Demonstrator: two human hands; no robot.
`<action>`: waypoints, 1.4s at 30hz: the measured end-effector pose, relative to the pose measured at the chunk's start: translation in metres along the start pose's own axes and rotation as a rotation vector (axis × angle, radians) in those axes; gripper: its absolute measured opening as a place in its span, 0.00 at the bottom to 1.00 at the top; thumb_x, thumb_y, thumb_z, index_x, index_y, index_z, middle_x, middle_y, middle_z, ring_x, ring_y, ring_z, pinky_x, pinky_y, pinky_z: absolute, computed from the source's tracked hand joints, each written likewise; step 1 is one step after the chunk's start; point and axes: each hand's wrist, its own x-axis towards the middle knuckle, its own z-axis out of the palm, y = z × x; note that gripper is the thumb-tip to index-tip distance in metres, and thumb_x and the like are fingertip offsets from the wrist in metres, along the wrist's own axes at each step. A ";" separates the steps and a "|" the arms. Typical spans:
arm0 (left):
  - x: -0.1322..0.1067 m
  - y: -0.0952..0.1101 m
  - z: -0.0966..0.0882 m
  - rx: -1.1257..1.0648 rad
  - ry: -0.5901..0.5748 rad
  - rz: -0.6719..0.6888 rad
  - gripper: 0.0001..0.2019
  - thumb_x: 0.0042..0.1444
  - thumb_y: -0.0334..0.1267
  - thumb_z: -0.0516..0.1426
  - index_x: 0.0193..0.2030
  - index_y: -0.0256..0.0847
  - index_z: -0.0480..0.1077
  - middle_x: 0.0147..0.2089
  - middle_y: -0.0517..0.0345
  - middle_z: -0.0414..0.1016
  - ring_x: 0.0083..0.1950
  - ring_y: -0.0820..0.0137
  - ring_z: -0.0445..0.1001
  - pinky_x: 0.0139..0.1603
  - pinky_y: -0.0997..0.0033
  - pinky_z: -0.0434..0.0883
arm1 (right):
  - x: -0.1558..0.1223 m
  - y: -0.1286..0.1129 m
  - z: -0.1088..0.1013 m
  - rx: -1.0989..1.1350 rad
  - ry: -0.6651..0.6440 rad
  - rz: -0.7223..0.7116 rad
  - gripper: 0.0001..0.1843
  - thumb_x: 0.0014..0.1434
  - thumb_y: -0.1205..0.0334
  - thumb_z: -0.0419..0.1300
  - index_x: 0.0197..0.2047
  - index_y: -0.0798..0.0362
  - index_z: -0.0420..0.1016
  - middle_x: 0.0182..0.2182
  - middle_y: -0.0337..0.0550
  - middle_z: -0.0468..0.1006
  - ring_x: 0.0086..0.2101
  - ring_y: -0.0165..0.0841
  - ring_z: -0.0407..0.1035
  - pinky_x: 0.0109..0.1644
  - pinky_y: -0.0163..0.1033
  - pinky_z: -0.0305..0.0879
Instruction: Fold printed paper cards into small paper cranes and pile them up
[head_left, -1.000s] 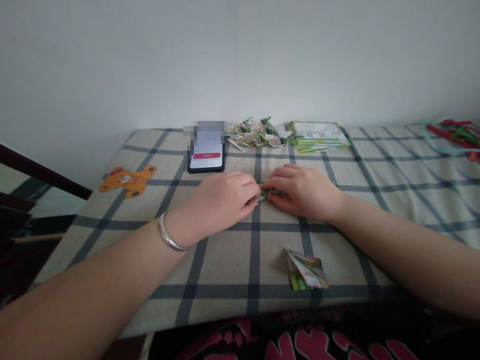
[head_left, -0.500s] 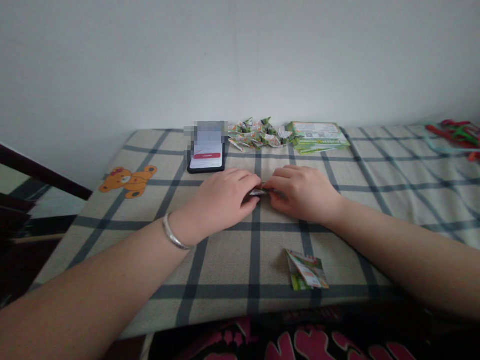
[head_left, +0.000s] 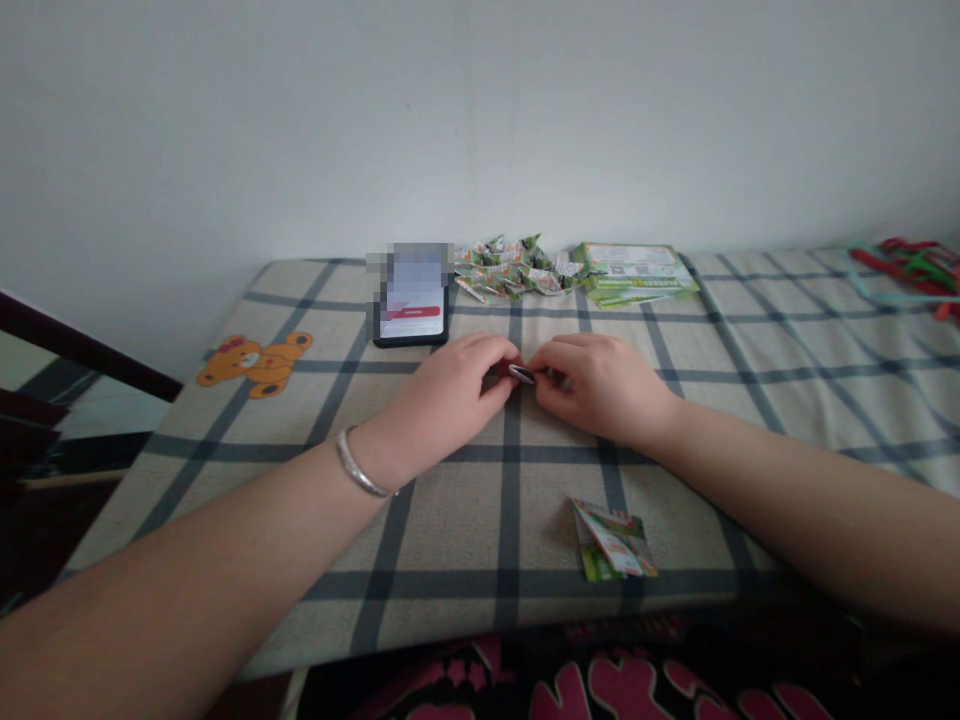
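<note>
My left hand (head_left: 469, 380), with a silver bangle on its wrist, meets my right hand (head_left: 600, 378) over the middle of the table. Between their fingertips is a small piece of folded paper (head_left: 522, 374), mostly hidden; only a pale, narrow edge shows. The thumb and fingers of each hand close in on it from either side. Nearer to me lies a creased, printed folded paper (head_left: 616, 542) in green, white and orange, apart from both hands.
Along the wall stand a phone (head_left: 411, 300), a pile of folded paper pieces (head_left: 517, 270) and a stack of printed leaflets (head_left: 637, 270). A bear picture (head_left: 255, 365) is at the left on the checked tablecloth (head_left: 450, 520). Red and green items (head_left: 919, 265) lie far right.
The fingertips have shifted slightly around the small folded paper, and its pale edge is now tilted. My left wrist has moved a little to the right. The other things stay in place.
</note>
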 end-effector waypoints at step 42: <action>-0.004 0.004 0.003 -0.175 0.093 0.028 0.13 0.55 0.29 0.59 0.46 0.41 0.65 0.46 0.57 0.70 0.46 0.69 0.73 0.49 0.63 0.75 | -0.002 -0.004 -0.001 0.339 0.067 0.236 0.05 0.55 0.64 0.58 0.35 0.51 0.64 0.26 0.37 0.76 0.26 0.30 0.70 0.28 0.34 0.56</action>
